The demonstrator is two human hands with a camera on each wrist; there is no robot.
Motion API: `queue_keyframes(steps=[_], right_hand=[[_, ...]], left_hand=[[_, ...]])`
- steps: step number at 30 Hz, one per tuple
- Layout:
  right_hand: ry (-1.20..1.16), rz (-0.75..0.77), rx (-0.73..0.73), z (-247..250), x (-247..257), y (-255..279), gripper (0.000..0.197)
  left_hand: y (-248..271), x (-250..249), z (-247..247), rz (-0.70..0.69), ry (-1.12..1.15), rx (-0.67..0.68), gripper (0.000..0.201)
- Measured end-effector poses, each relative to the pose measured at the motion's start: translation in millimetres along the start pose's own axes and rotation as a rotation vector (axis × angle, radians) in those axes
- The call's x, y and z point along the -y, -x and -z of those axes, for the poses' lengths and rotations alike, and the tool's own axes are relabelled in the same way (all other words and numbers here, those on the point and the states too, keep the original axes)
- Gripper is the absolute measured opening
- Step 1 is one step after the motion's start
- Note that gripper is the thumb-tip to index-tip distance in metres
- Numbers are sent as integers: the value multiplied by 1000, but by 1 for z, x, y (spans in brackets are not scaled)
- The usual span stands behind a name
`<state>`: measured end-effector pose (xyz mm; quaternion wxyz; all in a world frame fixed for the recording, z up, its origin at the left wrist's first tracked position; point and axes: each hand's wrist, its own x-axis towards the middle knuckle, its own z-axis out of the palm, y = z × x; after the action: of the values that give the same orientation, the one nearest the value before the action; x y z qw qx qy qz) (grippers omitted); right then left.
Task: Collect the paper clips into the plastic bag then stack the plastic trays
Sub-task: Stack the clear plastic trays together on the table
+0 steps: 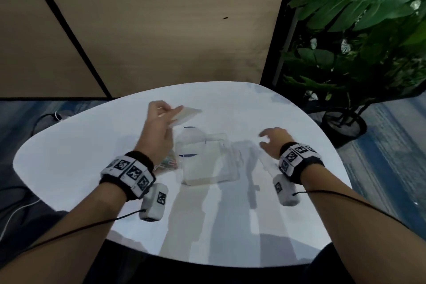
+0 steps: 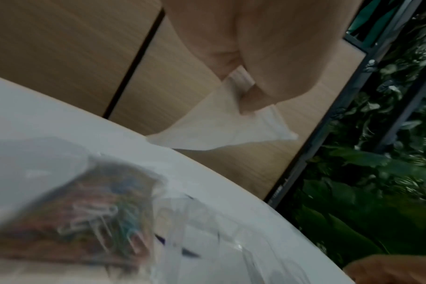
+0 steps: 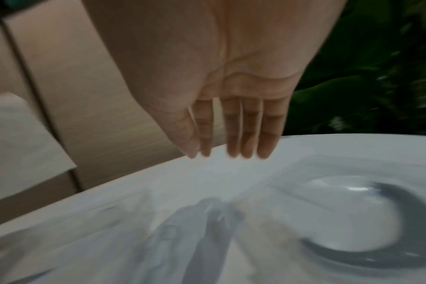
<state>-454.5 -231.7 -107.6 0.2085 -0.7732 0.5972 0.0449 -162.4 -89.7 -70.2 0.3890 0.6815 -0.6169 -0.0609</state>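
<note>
My left hand (image 1: 169,112) is raised over the far side of the white table (image 1: 69,159) and pinches a corner of the clear plastic bag (image 1: 187,114), which hangs in the air. In the left wrist view the bag (image 2: 221,128) droops from my fingers (image 2: 248,100). Coloured paper clips (image 2: 92,209) lie heaped in a clear tray below my left wrist (image 1: 167,163). Clear plastic trays (image 1: 207,161) sit mid-table. My right hand (image 1: 265,139) hovers open with straight fingers (image 3: 247,134) and holds nothing. Under it lies a clear tray (image 3: 353,215) with a round well.
A potted plant (image 1: 359,53) stands right of the table, its pot (image 1: 343,128) on the floor. Cables (image 1: 43,120) run along the floor to the left. A wood-panel wall (image 1: 161,30) rises behind the table's far edge.
</note>
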Motion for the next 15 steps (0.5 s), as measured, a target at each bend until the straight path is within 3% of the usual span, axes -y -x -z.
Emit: queue_keyframes(steps=[2, 4, 7, 9, 11, 13, 15], right_hand=[[102, -246, 23, -7, -31, -2, 69], [154, -440, 79, -23, -61, -3, 110], [100, -583, 142, -36, -89, -3, 147], [18, -600, 188, -36, -91, -2, 149], [-6, -587, 139, -34, -89, 1, 139], [5, -597, 85, -34, -88, 2, 130], [28, -616, 92, -34, -87, 5, 131]], left_hand=[[6, 3, -25, -28, 34, 154, 56], [18, 14, -45, 91, 79, 406, 53], [33, 21, -64, 159, -4, 715, 45], [32, 15, -70, 203, 5, 766, 38], [28, 11, -76, 236, 129, 730, 37], [24, 11, -85, 245, 229, 679, 44], [22, 12, -92, 246, 166, 641, 53]])
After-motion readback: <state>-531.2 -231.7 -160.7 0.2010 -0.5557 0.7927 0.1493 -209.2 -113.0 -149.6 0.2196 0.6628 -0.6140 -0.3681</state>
